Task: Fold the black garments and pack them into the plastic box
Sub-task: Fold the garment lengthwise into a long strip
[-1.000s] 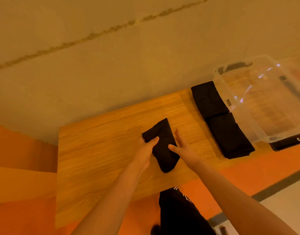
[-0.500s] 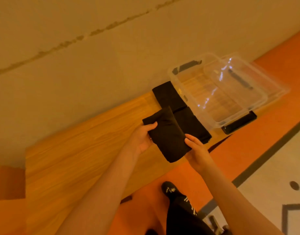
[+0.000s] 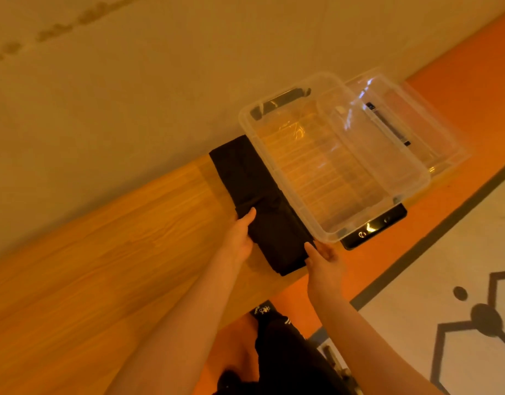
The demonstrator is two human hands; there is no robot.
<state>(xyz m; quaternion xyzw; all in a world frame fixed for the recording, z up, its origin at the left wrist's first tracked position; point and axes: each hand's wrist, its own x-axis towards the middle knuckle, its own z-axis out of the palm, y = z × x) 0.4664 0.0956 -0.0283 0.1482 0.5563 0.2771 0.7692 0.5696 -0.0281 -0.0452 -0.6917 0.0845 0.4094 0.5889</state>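
Note:
A folded black garment sits on top of the nearer of two folded black garments beside the clear plastic box. My left hand holds its left edge, thumb on top. My right hand grips its near right corner. Another folded black garment lies further back on the wooden table, against the box's left wall. The box is empty, with black handles at both ends.
The box's clear lid lies to its right, partly under it. A beige wall runs along the table's far edge. Orange floor and a pale floor patch lie to the right. My dark-clothed leg shows below the table edge.
Both hands carried the folded garment to the right, from the table's middle onto the folded stack beside the box. The view swung right with it.

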